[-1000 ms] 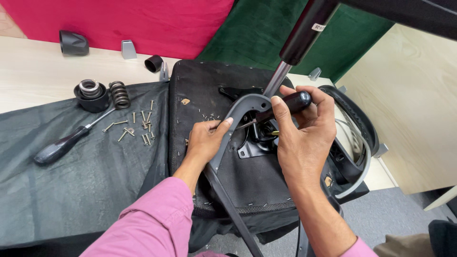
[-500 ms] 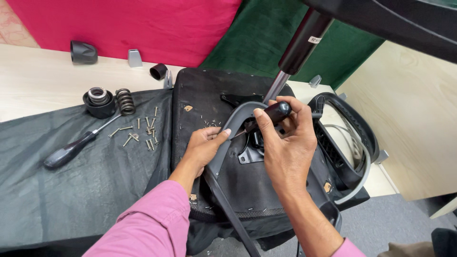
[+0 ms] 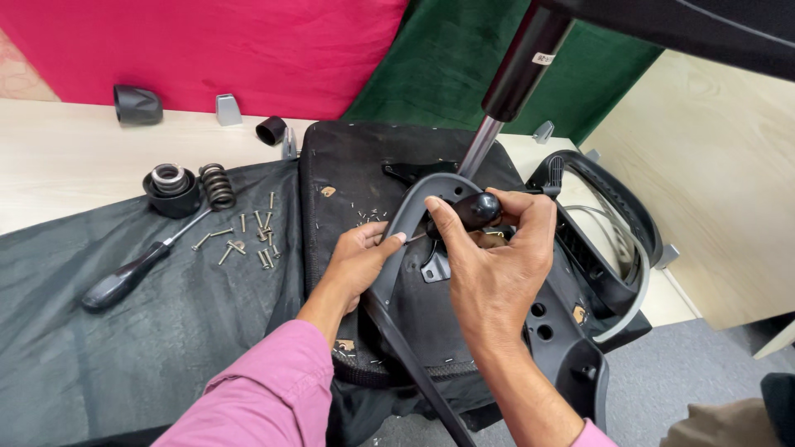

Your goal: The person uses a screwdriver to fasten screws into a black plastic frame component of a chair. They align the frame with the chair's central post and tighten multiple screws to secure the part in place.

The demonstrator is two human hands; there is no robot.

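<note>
The right hand (image 3: pixel 497 265) clamps a black screwdriver handle (image 3: pixel 475 210); its tip is hidden behind the grey armrest bracket (image 3: pixel 406 240). The left hand (image 3: pixel 358 263) grips that bracket on the upturned seat base (image 3: pixel 348 174), fingertips partly hidden.

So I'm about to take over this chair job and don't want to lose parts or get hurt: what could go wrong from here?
1. The left hand grips the grey armrest bracket right beside the screwdriver in the right hand; a slip could jab the fingers.
2. The loose screws lie scattered on the black cloth; a tug on it could roll them off.
3. The chair seat overhangs the table edge and might tip under pressure.
</note>
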